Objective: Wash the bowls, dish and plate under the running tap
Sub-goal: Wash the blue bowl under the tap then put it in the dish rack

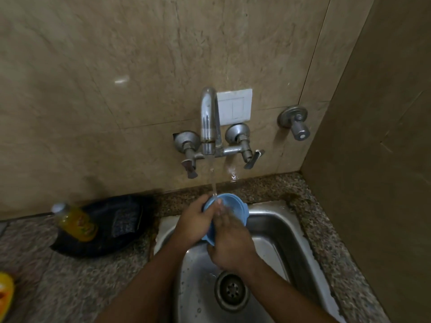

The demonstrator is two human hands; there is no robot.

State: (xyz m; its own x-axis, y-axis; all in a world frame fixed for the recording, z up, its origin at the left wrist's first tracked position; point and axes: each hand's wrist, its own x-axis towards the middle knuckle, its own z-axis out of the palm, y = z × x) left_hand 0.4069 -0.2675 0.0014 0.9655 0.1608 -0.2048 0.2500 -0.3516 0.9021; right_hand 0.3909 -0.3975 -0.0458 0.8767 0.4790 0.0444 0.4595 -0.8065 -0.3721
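Left hand (194,221) grips the blue bowl (229,206) by its left rim, fingers curled round the edge, bowl tilted on its side over the sink (289,231). Right hand (229,245) lies across the bowl's inner face, fingers fairly flat and pressing into it; looks like rubbing, motion-blurred at the fingertips. Stream from the tap (210,122) lands right at the bowl's upper rim, on the fingers.

Step in hand: rinsing/scrubbing one bowl. No other bowls, dish or plate in view, so I can't judge progress.

Next move likely: rotate the bowl so water reaches the rest of it, keeping the left-hand grip firm since it's wet.

Left of the sink on the granite counter (93,276): dark pan (105,243), yellow bottle (77,223) over it.
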